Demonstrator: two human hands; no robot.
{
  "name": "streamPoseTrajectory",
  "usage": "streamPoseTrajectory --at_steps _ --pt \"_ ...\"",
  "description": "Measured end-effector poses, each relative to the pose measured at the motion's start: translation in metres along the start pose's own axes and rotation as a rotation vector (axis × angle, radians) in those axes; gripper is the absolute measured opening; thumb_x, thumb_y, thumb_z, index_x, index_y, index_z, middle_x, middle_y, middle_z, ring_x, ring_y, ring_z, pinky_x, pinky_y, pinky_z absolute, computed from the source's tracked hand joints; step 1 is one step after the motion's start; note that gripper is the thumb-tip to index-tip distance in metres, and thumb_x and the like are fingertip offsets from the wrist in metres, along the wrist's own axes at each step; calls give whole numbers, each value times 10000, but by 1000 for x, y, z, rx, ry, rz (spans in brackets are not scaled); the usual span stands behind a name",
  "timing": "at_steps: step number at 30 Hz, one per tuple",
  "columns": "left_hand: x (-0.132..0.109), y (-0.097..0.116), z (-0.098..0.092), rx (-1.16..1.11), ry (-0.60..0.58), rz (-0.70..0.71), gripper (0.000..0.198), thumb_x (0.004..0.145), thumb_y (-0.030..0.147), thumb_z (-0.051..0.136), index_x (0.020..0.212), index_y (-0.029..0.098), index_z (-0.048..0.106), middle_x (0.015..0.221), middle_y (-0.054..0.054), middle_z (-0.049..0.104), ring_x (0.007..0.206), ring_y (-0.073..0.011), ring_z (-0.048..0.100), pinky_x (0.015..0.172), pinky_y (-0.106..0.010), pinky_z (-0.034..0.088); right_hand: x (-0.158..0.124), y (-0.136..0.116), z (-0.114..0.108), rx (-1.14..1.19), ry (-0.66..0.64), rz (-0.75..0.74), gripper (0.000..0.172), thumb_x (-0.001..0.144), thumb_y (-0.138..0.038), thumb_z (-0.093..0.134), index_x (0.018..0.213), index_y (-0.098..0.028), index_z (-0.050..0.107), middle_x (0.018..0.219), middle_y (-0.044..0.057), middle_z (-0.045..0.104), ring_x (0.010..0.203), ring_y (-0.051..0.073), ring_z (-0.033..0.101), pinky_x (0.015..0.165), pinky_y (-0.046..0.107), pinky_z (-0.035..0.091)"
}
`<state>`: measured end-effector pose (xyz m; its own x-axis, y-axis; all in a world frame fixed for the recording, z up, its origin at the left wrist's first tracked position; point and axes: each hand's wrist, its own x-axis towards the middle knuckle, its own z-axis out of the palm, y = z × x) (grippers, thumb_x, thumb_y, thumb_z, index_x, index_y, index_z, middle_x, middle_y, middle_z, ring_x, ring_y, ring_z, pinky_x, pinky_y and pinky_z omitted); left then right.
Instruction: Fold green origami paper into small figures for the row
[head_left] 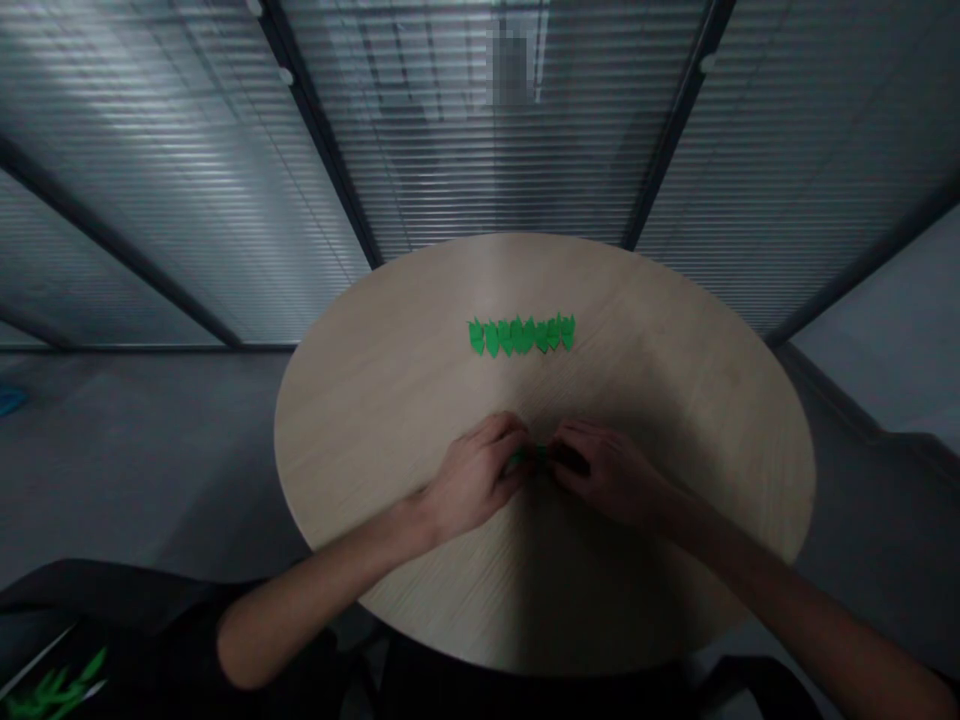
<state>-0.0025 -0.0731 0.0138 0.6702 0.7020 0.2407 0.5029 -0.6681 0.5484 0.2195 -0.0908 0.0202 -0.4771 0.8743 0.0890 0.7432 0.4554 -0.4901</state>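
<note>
My left hand (477, 472) and my right hand (609, 472) meet low over the middle of the table, fingers bent and pinched. Between their fingertips shows a small green piece (541, 454), mostly covered by the fingers, and both hands grip it. Farther back, a row of several bright green leaf-shaped pieces (521, 335) lies side by side on the wood, each with pointed tips. They look flat and thin, and sit apart from my hands.
The round light-wood table (360, 400) stands close to glass panels with blinds (510, 180). More green strips (64, 690) appear at the lower left corner, beside my arm. A blue object (11, 401) lies on the floor at far left.
</note>
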Motion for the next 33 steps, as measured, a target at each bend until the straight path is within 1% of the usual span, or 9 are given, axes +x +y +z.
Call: streamPoseTrajectory --at_steps 3,9,14,17,20,23,27,33 --pt "0 1 -1 -3 -8 -14 152 915 170 545 1040 166 631 1132 -117 601 1029 -248 600 872 -401 544 1 -1 1 -1 -5 -15 60 910 -138 583 900 -171 632 916 53 653 854 197 609 800 330 455" --pt "2 5 -3 1 -37 -47 113 893 176 591 989 161 648 1113 -110 606 1030 -254 601 889 -420 545 2 0 3 -42 -9 -31 48 909 -153 589 894 -170 632 926 62 656 872 207 604 809 341 453" --pt "1 6 -3 20 -36 -19 123 902 176 573 1002 166 643 1128 -114 606 1041 -257 594 897 -427 545 2 -1 2 -52 -22 -57 57 929 -172 590 901 -179 639 924 56 668 882 210 599 815 341 449" --pt "0 6 -4 29 -43 5 135 923 186 546 1014 163 643 1128 -121 609 1039 -261 589 888 -427 544 2 -1 1 -55 -31 -81 84 942 -150 570 925 -181 647 947 56 679 907 212 602 840 343 452" --pt "0 6 -5 38 -59 9 144 921 186 553 1028 151 643 1133 -128 604 1034 -268 585 881 -429 542 3 -1 -1 -54 -50 -90 108 925 -119 575 947 -183 659 974 54 689 934 213 607 872 348 451" --pt "1 6 -4 34 -62 0 133 913 177 562 1018 150 640 1121 -123 597 1025 -265 583 884 -429 539 5 -2 -2 -34 -63 -67 93 917 -132 592 932 -182 669 953 49 689 912 209 614 838 336 452" --pt "2 6 -4 -6 -53 -45 86 900 160 582 971 147 631 1112 -119 583 1027 -256 582 906 -426 536 7 -4 -2 -11 -45 -6 82 917 -145 591 878 -170 658 900 49 670 838 193 608 772 315 440" --pt "2 5 -4 -58 -36 -79 61 921 165 575 960 143 616 1121 -121 564 1031 -244 586 927 -421 531 12 -3 1 -24 -49 67 78 889 -194 628 815 -172 639 836 45 647 786 194 597 720 308 412"
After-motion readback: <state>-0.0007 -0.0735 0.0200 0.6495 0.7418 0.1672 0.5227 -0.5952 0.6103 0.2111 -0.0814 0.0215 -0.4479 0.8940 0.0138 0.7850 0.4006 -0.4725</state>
